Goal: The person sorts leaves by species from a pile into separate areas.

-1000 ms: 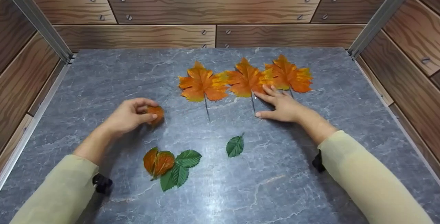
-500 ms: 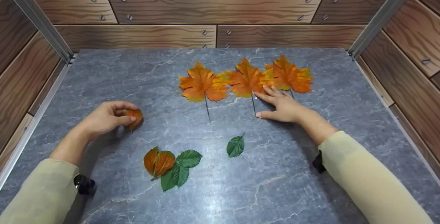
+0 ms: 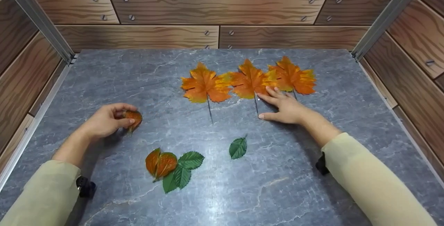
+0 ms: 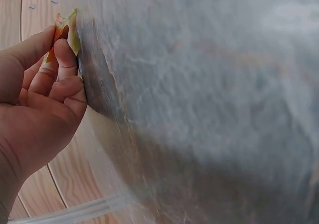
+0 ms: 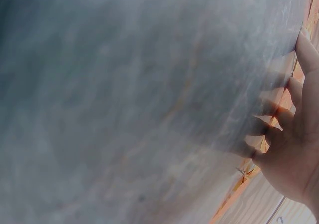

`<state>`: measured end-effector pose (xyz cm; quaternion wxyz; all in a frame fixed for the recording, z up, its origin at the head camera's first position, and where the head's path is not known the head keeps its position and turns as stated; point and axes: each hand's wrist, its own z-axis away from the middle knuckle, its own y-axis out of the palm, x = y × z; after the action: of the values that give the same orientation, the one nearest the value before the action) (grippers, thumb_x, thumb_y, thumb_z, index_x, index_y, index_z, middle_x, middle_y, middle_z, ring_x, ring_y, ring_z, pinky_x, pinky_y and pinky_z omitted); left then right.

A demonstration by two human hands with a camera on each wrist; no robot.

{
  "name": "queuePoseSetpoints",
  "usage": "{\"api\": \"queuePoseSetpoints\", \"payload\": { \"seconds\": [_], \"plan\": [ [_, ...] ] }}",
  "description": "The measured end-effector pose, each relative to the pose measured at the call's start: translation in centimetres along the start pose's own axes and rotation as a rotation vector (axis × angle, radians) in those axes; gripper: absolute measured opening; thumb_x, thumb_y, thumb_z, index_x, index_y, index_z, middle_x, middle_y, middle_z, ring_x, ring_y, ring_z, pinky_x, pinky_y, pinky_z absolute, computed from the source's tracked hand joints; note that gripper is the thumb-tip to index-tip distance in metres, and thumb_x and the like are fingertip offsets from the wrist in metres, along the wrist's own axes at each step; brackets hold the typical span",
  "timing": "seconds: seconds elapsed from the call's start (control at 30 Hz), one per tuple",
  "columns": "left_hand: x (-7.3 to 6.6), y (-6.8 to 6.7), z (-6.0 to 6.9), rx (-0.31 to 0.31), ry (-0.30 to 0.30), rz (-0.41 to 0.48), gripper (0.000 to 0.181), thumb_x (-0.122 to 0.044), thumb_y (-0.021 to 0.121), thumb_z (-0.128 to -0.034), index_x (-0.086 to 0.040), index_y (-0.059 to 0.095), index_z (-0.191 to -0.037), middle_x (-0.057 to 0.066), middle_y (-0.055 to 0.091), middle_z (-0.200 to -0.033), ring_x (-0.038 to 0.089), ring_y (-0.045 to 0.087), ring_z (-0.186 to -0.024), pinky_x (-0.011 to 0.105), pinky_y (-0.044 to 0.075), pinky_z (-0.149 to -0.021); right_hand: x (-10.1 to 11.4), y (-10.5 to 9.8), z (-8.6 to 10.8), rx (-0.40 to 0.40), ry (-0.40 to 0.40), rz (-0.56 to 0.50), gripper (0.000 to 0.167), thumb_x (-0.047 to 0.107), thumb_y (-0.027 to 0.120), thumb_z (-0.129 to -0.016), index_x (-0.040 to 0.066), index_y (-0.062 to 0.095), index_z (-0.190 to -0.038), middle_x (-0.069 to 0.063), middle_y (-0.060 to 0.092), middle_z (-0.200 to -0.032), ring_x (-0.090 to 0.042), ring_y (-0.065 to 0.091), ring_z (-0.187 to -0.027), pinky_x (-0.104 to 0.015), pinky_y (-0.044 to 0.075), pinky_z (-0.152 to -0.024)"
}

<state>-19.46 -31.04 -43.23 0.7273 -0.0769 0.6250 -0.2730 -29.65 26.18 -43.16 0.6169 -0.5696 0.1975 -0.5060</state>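
Note:
At the left of the head view, my left hand point(image 3: 102, 120) pinches a small orange-brown leaf point(image 3: 136, 117) between thumb and fingers, low over the table. In the left wrist view only the edges of this leaf point(image 4: 74, 35) show past the fingertips. My right hand point(image 3: 286, 107) rests with spread fingers beside the middle orange maple leaf point(image 3: 247, 80), its fingertips at that leaf's lower right edge. The right maple leaf point(image 3: 293, 75) lies just beyond the hand, which partly hides its stem. A third maple leaf point(image 3: 204, 85) lies to the left in the same row.
Nearer the front, two orange-brown leaves point(image 3: 166, 165) lie against several green leaves point(image 3: 191, 159). A single green leaf point(image 3: 238, 148) lies apart, right of them. The grey marbled table point(image 3: 295, 198) is bounded by wood-patterned walls point(image 3: 222, 7) and metal posts point(image 3: 376, 21).
My left hand has moved left and slightly toward me with the orange-brown leaf, mostly during the first half second. My right hand and the leaves on the table have stayed in place.

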Motion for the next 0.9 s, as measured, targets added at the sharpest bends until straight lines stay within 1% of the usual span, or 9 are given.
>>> {"api": "queuePoseSetpoints", "payload": {
  "seconds": [0.17, 0.3, 0.43, 0.53, 0.73, 0.9],
  "plan": [
    [-0.4, 0.0, 0.2, -0.017, 0.003, -0.093, 0.048, -0.013, 0.068, -0.1055, 0.002, 0.056, -0.149, 0.02, 0.072, -0.12, 0.017, 0.069, -0.096, 0.027, 0.056, -0.076, 0.0, 0.0, -0.1, 0.008, -0.003, -0.01, 0.092, 0.075, 0.058, -0.097, 0.035, 0.021, -0.171, -0.008, 0.004, -0.178, -0.038, -0.004, -0.162, -0.068, -0.002, -0.125],
    [-0.8, -0.2, 0.5, -0.016, 0.001, -0.147, 0.051, -0.021, 0.069, -0.1061, -0.002, 0.056, -0.152, 0.02, 0.071, -0.125, 0.024, 0.069, -0.102, 0.031, 0.056, -0.077, -0.1, -0.1, -0.1, 0.012, 0.003, -0.01, 0.092, 0.075, 0.058, -0.097, 0.035, 0.02, -0.171, -0.007, 0.003, -0.178, -0.037, -0.005, -0.162, -0.069, -0.002, -0.125],
    [-1.1, -0.4, 0.7, -0.01, 0.011, -0.162, 0.055, -0.026, 0.068, -0.1064, -0.002, 0.054, -0.153, 0.021, 0.069, -0.128, 0.029, 0.069, -0.105, 0.035, 0.056, -0.082, -0.1, -0.2, 0.0, 0.01, 0.007, -0.008, 0.092, 0.074, 0.058, -0.097, 0.035, 0.021, -0.171, -0.007, 0.003, -0.178, -0.037, -0.005, -0.162, -0.07, -0.002, -0.125],
    [-1.3, -0.4, 0.8, -0.014, 0.023, -0.175, 0.055, -0.027, 0.068, -0.1064, -0.001, 0.055, -0.153, 0.021, 0.069, -0.127, 0.03, 0.069, -0.104, 0.037, 0.056, -0.083, -0.1, -0.2, 0.1, 0.008, 0.011, -0.006, 0.091, 0.074, 0.058, -0.097, 0.036, 0.021, -0.171, -0.007, 0.004, -0.178, -0.038, -0.004, -0.162, -0.071, -0.001, -0.124],
    [-1.6, -0.3, 1.1, -0.023, 0.033, -0.202, 0.056, -0.028, 0.069, -0.106, 0.0, 0.055, -0.152, 0.021, 0.07, -0.125, 0.03, 0.069, -0.103, 0.036, 0.055, -0.082, 0.0, -0.2, 0.1, 0.008, 0.013, -0.005, 0.091, 0.075, 0.058, -0.097, 0.037, 0.02, -0.171, -0.007, 0.003, -0.178, -0.038, -0.004, -0.162, -0.071, -0.002, -0.124],
    [-1.8, -0.8, 1.6, -0.05, 0.031, -0.209, 0.057, -0.031, 0.069, -0.1058, -0.001, 0.055, -0.152, 0.022, 0.069, -0.128, 0.033, 0.07, -0.108, 0.035, 0.057, -0.084, -0.1, -0.1, 0.0, 0.009, 0.013, -0.009, 0.092, 0.075, 0.058, -0.096, 0.037, 0.021, -0.171, -0.007, 0.003, -0.178, -0.038, -0.005, -0.162, -0.071, -0.002, -0.124]
  ]
}}
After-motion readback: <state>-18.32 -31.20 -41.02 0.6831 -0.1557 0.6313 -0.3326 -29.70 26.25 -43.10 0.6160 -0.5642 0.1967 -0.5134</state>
